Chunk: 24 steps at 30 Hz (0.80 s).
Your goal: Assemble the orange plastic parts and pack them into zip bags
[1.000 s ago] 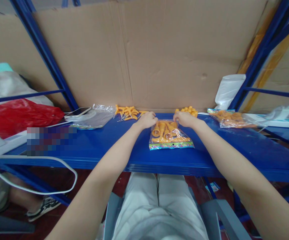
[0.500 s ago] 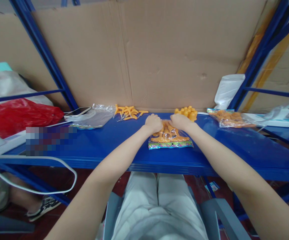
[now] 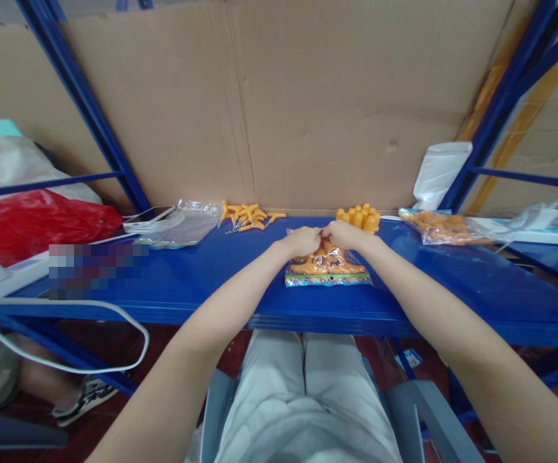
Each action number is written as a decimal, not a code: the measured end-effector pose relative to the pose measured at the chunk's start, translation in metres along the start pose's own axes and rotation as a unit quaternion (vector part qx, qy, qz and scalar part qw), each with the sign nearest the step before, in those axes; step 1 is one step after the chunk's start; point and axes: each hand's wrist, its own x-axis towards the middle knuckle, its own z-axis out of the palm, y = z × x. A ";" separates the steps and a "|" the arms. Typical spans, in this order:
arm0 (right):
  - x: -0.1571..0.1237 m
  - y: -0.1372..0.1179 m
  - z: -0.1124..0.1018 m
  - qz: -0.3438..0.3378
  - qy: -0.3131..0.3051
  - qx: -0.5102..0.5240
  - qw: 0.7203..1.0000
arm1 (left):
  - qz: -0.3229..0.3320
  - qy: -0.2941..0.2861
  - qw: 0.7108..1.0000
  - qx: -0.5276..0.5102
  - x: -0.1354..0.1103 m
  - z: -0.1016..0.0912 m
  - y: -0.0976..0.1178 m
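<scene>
A clear plastic bag of orange plastic pieces lies flat on the blue table, its colourful printed strip towards me. At the bag's far edge, my left hand and my right hand meet with fingertips close together. Both hands are closed on the plastic there; the exact pinch is partly hidden by the fingers. Behind my right hand stands a cluster of orange cylindrical pieces. Beyond my left hand lies a pile of Y-shaped orange pieces with small metal chains.
Flat clear bags lie to the left near a phone and a red plastic bag. Another filled bag rests at the right. Cardboard walls the back. A white cable loops over the front edge at left.
My left hand has shifted right along the bag's far edge, so the two hands now meet. The bag has barely moved.
</scene>
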 end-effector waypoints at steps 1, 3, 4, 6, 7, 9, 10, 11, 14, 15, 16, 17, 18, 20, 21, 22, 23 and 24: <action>0.000 -0.001 -0.001 0.000 -0.002 -0.003 1.000 | 0.002 -0.011 1.000 0.009 0.000 -0.001 0.001; 0.001 -0.002 -0.002 0.000 -0.002 -0.006 1.000 | 0.000 -0.026 0.999 0.035 0.000 -0.004 0.002; 0.001 -0.004 -0.003 0.000 0.003 -0.003 1.000 | 0.001 -0.032 0.998 0.049 0.000 -0.006 0.003; 0.001 -0.006 -0.004 0.000 0.020 0.010 1.000 | 0.011 -0.036 0.997 0.075 0.000 -0.007 0.005; 0.001 -0.007 -0.004 0.000 0.028 0.013 1.000 | 0.019 -0.033 0.996 0.083 0.000 -0.007 0.006; -0.001 -0.010 -0.005 -0.001 0.035 -0.003 0.999 | 0.030 -0.029 0.995 0.092 0.000 -0.008 0.007; -0.001 -0.012 -0.005 0.000 0.034 -0.020 0.999 | 0.030 -0.030 0.995 0.093 0.000 -0.007 0.007; -0.002 -0.013 -0.004 0.001 0.032 -0.039 0.999 | 0.029 -0.031 0.995 0.093 -0.001 -0.007 0.008; -0.004 -0.016 -0.003 0.026 0.043 -0.076 0.996 | 0.028 -0.029 0.995 0.093 -0.002 -0.005 0.009; -0.004 -0.016 -0.002 0.038 0.052 -0.078 0.995 | 0.032 -0.026 0.994 0.097 -0.001 -0.004 0.009; -0.003 -0.015 -0.001 0.048 0.060 -0.074 0.994 | 0.040 -0.024 0.994 0.104 0.000 -0.003 0.009; -0.003 -0.013 0.000 0.055 0.065 -0.063 0.994 | 0.050 -0.024 0.992 0.113 0.002 -0.002 0.008; -0.001 -0.011 0.001 0.057 0.069 -0.045 0.995 | 0.060 -0.024 0.990 0.123 0.004 -0.001 0.007; 0.003 -0.005 0.003 0.052 0.067 0.002 0.996 | 0.076 -0.024 0.987 0.142 0.011 0.002 0.002; 0.005 -0.001 0.004 0.047 0.064 0.027 0.996 | 0.079 -0.023 0.986 0.145 0.016 0.004 -0.001; 0.008 0.003 0.006 0.039 0.059 0.050 0.996 | 0.079 -0.023 0.987 0.141 0.020 0.007 -0.006; 0.010 0.006 0.007 0.030 0.052 0.071 0.996 | 0.074 -0.022 0.989 0.129 0.024 0.009 -0.010; 0.012 0.010 0.008 0.023 0.042 0.090 0.995 | 0.059 -0.018 0.992 0.107 0.029 0.012 -0.015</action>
